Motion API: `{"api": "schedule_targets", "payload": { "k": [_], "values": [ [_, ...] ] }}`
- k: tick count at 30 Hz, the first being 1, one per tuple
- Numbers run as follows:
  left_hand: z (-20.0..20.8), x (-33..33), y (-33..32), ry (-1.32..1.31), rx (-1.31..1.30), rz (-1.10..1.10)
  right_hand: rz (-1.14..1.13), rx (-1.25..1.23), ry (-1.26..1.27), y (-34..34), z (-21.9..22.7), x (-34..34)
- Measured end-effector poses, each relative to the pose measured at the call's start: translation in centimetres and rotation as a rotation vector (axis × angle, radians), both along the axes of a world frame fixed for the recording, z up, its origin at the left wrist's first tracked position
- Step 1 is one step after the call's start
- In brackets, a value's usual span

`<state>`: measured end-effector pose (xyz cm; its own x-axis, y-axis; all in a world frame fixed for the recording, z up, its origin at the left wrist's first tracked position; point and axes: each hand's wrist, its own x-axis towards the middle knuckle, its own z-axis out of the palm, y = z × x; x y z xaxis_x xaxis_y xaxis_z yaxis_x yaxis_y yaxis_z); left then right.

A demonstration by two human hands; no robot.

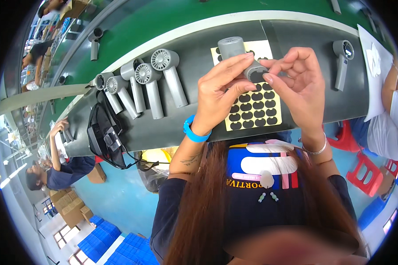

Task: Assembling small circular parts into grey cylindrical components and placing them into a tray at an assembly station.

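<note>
Above a sheet of black stickers, my left hand is closed around a grey handheld fan. The fan's handle end points toward me, and a black sticker covers that end. My right hand has its thumb and index finger bent together at the sticker's edge, with the other fingers curled loosely. The cream-coloured sheet lies flat on the dark worktop, with rows of black stickers on its near half. My hands hide part of the sheet and the fan's middle.
Several grey handheld fans lie grouped on the left of the dark worktop. Beside them is a black bag. Another fan lies at the right. A green conveyor belt runs behind. Co-workers sit on both sides; red stools stand right.
</note>
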<state>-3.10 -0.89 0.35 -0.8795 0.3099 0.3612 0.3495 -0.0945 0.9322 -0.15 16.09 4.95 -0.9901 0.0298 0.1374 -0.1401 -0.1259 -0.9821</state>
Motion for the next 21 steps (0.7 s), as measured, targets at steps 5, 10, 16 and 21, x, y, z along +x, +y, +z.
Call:
{"api": "schedule_targets", "payload": {
  "k": [5, 10, 16, 21],
  "values": [
    [-0.01, 0.00, -0.05, 0.000, -0.029, 0.017, -0.009, 0.029, -0.013, -0.05, 0.07, -0.16],
    [0.10, -0.02, -0.20, 0.024, -0.059, 0.020, -0.004, 0.045, -0.020, -0.09, 0.22, -0.10],
    [0.27, 0.04, -0.23, 0.022, -0.067, 0.019, -0.010, 0.058, -0.027, -0.22, 0.41, -0.10],
    [0.24, 0.01, -0.26, 0.024, -0.068, 0.013, -0.019, 0.077, -0.029, -0.28, 0.50, -0.03]
  ]
}}
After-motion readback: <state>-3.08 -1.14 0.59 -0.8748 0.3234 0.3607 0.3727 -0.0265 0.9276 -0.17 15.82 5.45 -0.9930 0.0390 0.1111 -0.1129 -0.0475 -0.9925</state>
